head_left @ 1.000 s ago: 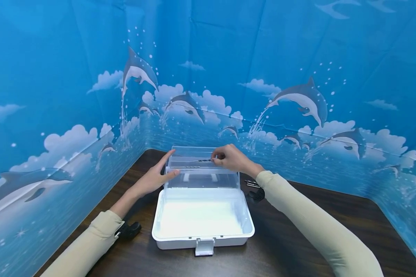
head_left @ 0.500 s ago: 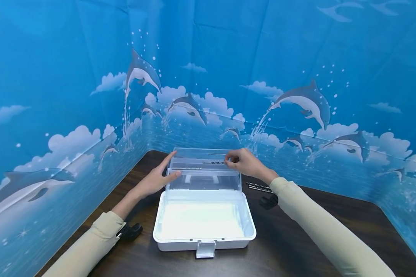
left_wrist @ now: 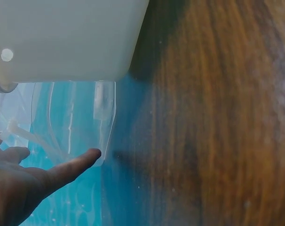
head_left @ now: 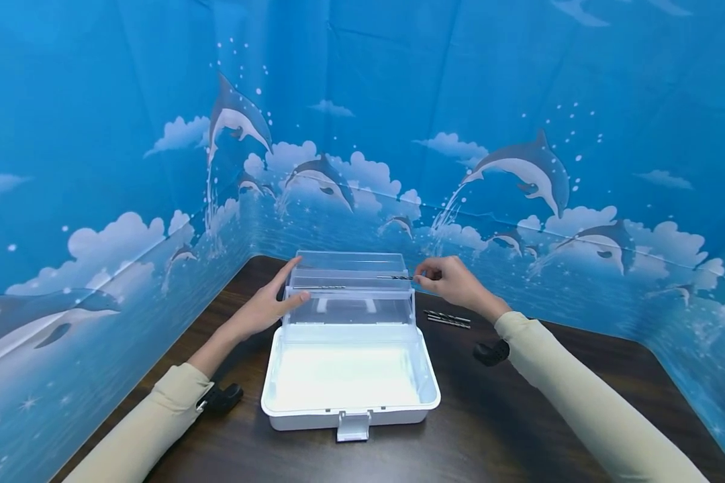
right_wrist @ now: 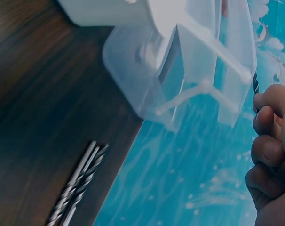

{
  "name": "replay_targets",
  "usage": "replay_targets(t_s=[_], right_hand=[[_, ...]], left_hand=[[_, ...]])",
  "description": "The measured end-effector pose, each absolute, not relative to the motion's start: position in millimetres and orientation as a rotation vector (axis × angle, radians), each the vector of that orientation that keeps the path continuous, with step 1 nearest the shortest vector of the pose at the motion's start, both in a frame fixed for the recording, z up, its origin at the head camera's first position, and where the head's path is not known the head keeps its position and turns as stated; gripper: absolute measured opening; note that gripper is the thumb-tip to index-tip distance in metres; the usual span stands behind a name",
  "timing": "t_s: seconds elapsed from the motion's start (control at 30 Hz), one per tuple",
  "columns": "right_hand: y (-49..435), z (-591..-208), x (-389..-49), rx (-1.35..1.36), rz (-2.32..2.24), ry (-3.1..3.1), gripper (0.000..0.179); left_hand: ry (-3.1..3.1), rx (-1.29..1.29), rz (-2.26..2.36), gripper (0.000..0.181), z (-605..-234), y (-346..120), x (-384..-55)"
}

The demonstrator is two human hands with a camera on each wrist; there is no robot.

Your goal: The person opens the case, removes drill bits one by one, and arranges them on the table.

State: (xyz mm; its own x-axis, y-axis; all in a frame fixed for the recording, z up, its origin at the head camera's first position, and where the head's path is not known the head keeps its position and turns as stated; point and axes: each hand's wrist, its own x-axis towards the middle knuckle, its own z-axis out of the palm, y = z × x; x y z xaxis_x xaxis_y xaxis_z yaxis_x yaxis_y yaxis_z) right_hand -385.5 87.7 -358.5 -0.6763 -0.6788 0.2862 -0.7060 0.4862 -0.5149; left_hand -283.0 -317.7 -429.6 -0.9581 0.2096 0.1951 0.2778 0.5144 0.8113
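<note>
A white box [head_left: 347, 421] stands with its clear lid swung back and clear trays [head_left: 350, 268] raised behind it. My right hand [head_left: 456, 285] pinches a dark twist drill bit [right_wrist: 255, 83] at the trays' right end; in the head view the bit [head_left: 395, 277] points left over the upper tray. One thin drill bit [head_left: 326, 288] lies in the lower tray. At the trays' left end, my left hand [head_left: 264, 308] rests with thumb and forefinger spread. The left wrist view shows that hand [left_wrist: 34, 181] with a fingertip by the clear plastic.
Several more drill bits [head_left: 448, 318] lie on the dark wooden table [head_left: 495, 402] right of the box; the right wrist view shows these bits [right_wrist: 79, 183] side by side. The box's front latch [head_left: 353, 426] hangs down. A dolphin-print curtain [head_left: 362, 134] surrounds the table's back and sides.
My right hand has moved right along the upper tray with the drill bit, to beyond the tray's end. The bits on the table have come fully into view. My left hand stays put.
</note>
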Motion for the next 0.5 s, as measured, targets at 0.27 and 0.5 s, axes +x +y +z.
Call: replay_targets(t_s=[0.27,0.5], right_hand=[[114.0,-372.3,-386.5,1.165,0.976,-2.648,0.013],[137.7,-386.1,-388.4,0.988,1.052,-2.668,0.013]], left_hand=[[-2.675,-0.413,-1.447,0.087,-432.8,-319.1,-284.8],[-2.668,-0.419,-1.454,0.087,-430.0,-317.6,-283.6]])
